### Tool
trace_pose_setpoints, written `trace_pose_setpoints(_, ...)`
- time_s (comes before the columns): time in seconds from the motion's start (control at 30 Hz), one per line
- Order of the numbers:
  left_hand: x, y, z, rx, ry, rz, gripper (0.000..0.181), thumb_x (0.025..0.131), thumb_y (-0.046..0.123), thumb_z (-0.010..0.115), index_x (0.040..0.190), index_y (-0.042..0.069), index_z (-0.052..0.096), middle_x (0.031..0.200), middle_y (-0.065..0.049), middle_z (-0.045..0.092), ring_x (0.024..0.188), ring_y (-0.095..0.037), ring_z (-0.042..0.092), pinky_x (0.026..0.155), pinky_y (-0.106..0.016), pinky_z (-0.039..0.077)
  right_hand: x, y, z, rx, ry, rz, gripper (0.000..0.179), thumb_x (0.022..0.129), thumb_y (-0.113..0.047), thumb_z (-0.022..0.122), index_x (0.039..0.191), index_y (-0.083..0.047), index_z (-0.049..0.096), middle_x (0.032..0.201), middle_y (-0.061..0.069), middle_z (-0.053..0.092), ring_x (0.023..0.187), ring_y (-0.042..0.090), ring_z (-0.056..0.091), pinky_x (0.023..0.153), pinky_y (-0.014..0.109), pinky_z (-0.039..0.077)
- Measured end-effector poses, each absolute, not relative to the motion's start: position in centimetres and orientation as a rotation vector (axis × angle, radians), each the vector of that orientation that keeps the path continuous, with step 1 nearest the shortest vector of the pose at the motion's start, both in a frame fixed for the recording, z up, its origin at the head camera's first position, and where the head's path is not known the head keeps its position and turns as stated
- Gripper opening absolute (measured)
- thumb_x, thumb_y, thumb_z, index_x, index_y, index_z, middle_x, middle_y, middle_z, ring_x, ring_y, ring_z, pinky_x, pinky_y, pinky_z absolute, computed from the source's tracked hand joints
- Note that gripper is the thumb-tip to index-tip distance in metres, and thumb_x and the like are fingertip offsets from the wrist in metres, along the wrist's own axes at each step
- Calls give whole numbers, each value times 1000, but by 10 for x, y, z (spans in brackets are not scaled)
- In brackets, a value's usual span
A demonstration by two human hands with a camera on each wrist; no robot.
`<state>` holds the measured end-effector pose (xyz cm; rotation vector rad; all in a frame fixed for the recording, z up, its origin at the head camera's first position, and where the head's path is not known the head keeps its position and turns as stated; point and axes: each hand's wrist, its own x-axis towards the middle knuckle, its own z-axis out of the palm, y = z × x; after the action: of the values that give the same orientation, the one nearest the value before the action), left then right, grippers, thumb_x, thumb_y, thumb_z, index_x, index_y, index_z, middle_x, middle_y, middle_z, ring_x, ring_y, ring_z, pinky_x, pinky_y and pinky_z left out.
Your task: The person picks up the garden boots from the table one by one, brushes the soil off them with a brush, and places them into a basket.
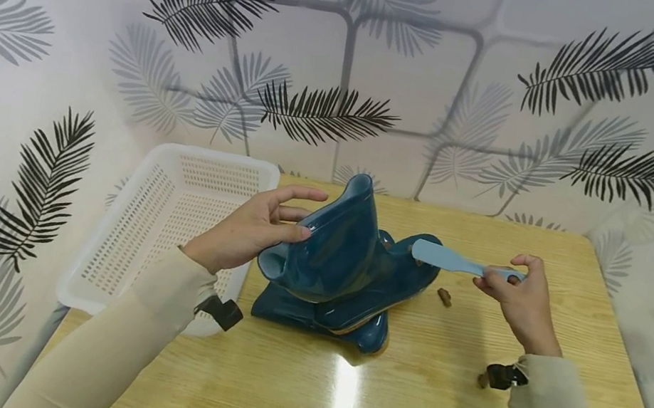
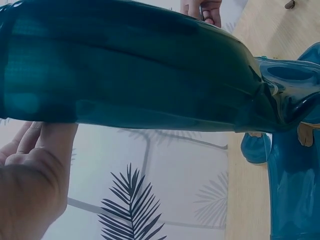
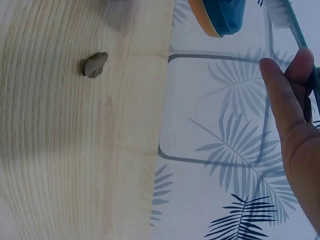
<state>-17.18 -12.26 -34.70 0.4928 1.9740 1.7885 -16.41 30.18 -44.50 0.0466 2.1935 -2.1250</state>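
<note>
My left hand (image 1: 252,224) grips a glossy dark blue rain boot (image 1: 339,249) by the top of its shaft, thumb on the near side. The boot leans with its opening to the upper left and its toe to the right. Another blue rain boot (image 1: 284,306) lies on its side beneath it. The right hand (image 1: 519,297) pinches the handle of a light blue brush (image 1: 441,256), whose head overlaps the held boot's toe in the head view. White bristles (image 3: 279,15) show in the right wrist view. A brown clump (image 2: 306,134) appears by the boots in the left wrist view.
A white perforated plastic basket (image 1: 179,157) stands at the left of the wooden table (image 1: 410,406). Small brown clumps lie on the tabletop, one clump (image 1: 444,296) right of the boots. Behind the table rises a leaf-patterned wall (image 1: 397,93).
</note>
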Motion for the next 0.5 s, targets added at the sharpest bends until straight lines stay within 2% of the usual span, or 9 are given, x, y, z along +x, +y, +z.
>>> trace_pose_setpoints(0.13,-172,-123,-346,492,1971,1791,55,98,3,60,149,12,43,147,-13,50,128,-28,54,106,-50,42,-166,303,-443,68,2297,-2070,37,100,-1,56,112,-12,23,85,16,43,81,8,72,81,21,56)
trace_pose_setpoints(0.37,-172,-123,-343,480,1965,1802,55,98,1,59,150,10,42,147,-14,50,125,-29,56,103,-47,46,-165,300,-443,36,2068,-2216,37,100,-1,56,112,-9,21,97,11,61,85,13,73,83,24,56)
trace_pose_setpoints(0.5,-171,-124,-344,472,1964,1807,56,98,1,59,150,10,41,150,-12,47,129,-29,53,103,-46,46,-164,303,-448,12,2093,-2146,37,101,-2,55,113,-10,21,99,13,60,87,13,72,84,25,56)
